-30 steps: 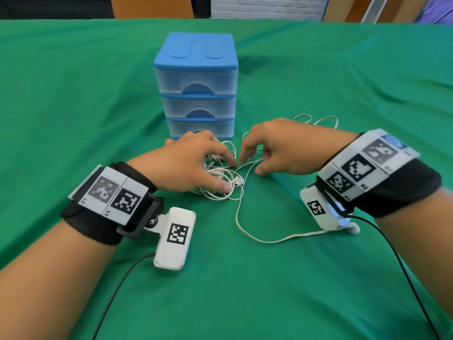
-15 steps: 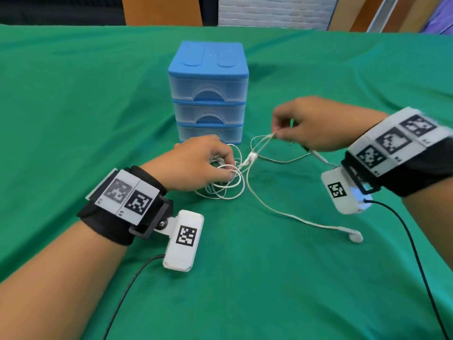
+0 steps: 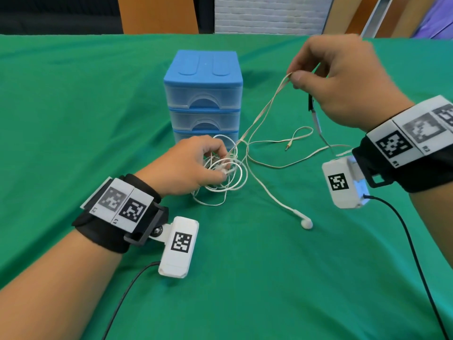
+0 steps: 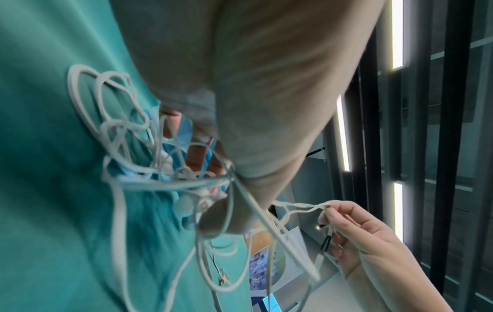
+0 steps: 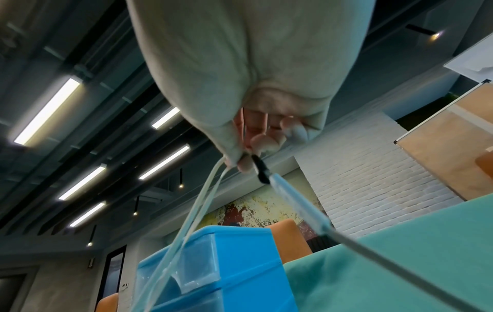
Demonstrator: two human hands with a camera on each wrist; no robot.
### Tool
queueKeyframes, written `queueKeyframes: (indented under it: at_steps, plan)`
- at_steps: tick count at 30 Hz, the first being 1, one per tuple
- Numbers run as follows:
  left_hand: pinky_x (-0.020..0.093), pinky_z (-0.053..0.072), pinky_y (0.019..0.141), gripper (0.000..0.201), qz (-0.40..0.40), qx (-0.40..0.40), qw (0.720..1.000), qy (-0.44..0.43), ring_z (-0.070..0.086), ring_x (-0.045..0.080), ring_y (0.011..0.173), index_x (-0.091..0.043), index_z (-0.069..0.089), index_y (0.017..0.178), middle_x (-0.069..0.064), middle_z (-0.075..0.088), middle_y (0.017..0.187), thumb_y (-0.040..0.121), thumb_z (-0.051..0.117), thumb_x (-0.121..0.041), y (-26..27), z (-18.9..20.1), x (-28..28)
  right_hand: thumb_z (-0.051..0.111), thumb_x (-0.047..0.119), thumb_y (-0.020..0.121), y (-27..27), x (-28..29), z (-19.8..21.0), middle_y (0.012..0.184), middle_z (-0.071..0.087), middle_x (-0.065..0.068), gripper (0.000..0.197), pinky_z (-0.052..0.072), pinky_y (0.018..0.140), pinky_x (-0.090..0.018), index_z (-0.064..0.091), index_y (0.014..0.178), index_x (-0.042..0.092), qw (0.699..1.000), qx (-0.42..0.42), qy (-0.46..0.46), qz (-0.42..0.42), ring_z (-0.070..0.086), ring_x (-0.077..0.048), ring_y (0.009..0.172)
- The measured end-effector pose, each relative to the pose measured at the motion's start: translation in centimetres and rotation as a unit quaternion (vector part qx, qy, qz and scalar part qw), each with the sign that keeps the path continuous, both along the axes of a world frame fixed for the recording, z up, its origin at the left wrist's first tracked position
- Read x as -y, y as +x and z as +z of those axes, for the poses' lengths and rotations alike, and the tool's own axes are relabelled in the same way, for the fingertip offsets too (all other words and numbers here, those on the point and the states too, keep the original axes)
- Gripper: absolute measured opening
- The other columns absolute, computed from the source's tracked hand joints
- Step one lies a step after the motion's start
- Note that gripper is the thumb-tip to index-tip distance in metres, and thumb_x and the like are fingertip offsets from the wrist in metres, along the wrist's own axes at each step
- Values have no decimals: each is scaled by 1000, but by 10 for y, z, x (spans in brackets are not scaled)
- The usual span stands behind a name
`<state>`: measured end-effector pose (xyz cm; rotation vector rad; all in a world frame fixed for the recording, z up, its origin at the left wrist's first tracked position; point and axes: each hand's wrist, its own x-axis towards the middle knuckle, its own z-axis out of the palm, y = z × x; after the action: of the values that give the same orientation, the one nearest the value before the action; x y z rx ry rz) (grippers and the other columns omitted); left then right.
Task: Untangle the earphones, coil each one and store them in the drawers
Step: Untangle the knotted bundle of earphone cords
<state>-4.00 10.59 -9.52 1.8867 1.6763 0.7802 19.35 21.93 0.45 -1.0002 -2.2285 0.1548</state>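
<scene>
A tangle of white earphone cords (image 3: 225, 173) lies on the green cloth in front of the blue three-drawer box (image 3: 203, 94). My left hand (image 3: 196, 163) rests on the tangle with fingers curled round its loops (image 4: 165, 175). My right hand (image 3: 331, 77) is raised to the right of the box and pinches a doubled length of cord (image 3: 267, 106) that runs taut down to the tangle. A black-and-white inline piece (image 5: 269, 175) hangs under that hand. One earbud (image 3: 306, 223) lies loose on the cloth, and a jack plug (image 3: 288, 147) lies right of the box.
All three drawers of the box are closed. The green cloth (image 3: 73, 106) covers the whole table. Black sensor cables (image 3: 404, 241) trail from both wrist units toward the near edge. Chairs and a white brick wall (image 3: 269, 13) stand beyond the far edge.
My right hand has risen and moved to the right, drawing cord out of the tangle. The left hand has stayed on the tangle. The earbud and jack plug now lie exposed.
</scene>
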Motion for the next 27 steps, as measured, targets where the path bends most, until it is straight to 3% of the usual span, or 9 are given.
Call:
queueKeyframes:
  at_steps: [3,6,9,15,19,20,22,24,27]
  plan:
    - [51,50,86,30,7,29,1000,-1,61,29,90,-30,59,95,-4,67,95,71,77,-27,1,2,1,60,23,92,0,1,8,89,66,2,12,45,66,-16,68,98,16,997,-69,46,-1,53,-2,67]
    - [48,48,86,42,12,59,998,-6,59,31,92,-35,54,107,0,64,102,77,83,-28,2,2,0,58,23,92,-2,2,15,91,67,-2,20,53,77,-31,69,102,10,989,-130,69,3,63,-18,81]
    - [43,49,86,45,4,76,997,-19,59,31,95,-33,54,112,4,66,105,79,84,-28,3,2,0,58,31,93,0,-5,19,95,70,-5,28,53,81,-31,70,103,8,979,-183,90,-10,64,-16,84]
    - [39,48,84,45,-13,36,999,-26,58,31,93,-29,54,109,2,63,105,78,84,-20,0,1,2,55,46,94,7,-17,25,87,68,-22,52,48,69,-44,64,86,-5,962,-241,107,-74,64,-33,78]
    - [39,50,84,57,-11,30,999,-39,59,30,87,-37,51,114,-3,61,108,73,88,-24,-2,0,0,50,37,95,8,-9,30,70,59,9,29,49,66,-27,55,68,29,962,-243,97,-77,58,2,61]
    - [43,51,85,61,-10,16,999,-49,59,26,82,-41,50,117,-5,60,105,70,88,-31,-3,-1,0,47,38,94,10,-8,31,71,58,9,28,48,67,-24,58,71,27,963,-238,89,-86,57,6,61]
    - [49,50,90,71,1,-26,997,-72,58,13,78,-48,45,122,-12,57,104,62,82,-47,-5,-2,0,38,38,90,13,-9,32,79,65,1,35,47,73,-23,65,80,17,969,-222,68,-88,60,6,69]
    - [50,48,95,77,11,-31,996,-83,57,9,78,-52,43,125,-17,54,106,57,78,-54,-6,-3,1,39,38,83,13,-8,32,72,66,9,29,51,76,-28,60,72,21,964,-258,39,-46,62,0,71]
    - [52,42,104,82,13,-20,997,-74,57,7,98,-55,37,131,-17,51,119,58,75,-51,-5,-2,2,54,27,91,7,-6,30,59,59,13,21,55,64,-33,54,70,27,953,-301,27,-4,60,-8,57]
